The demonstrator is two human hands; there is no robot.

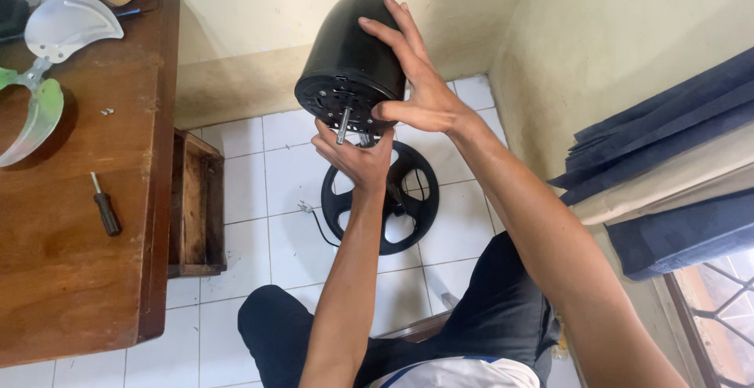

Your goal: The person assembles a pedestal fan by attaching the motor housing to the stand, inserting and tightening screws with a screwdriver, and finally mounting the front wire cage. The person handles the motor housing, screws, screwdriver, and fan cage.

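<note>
A black fan motor housing (345,54) is held up in front of me, its flat face with a metal shaft (343,125) pointing down toward me. My right hand (416,82) wraps the housing's right side, fingers spread over the top and thumb on the front rim. My left hand (353,156) is under the face, fingers curled around the part just below the shaft. Below them, a black round fan base (408,215) with spokes stands on the white tiled floor.
A brown wooden table (71,262) at the left carries a translucent fan blade (39,66), a black-handled screwdriver (104,207) and small screws (107,111). An open wooden drawer (196,207) sits beside it. Blue and beige curtains (667,176) hang at the right.
</note>
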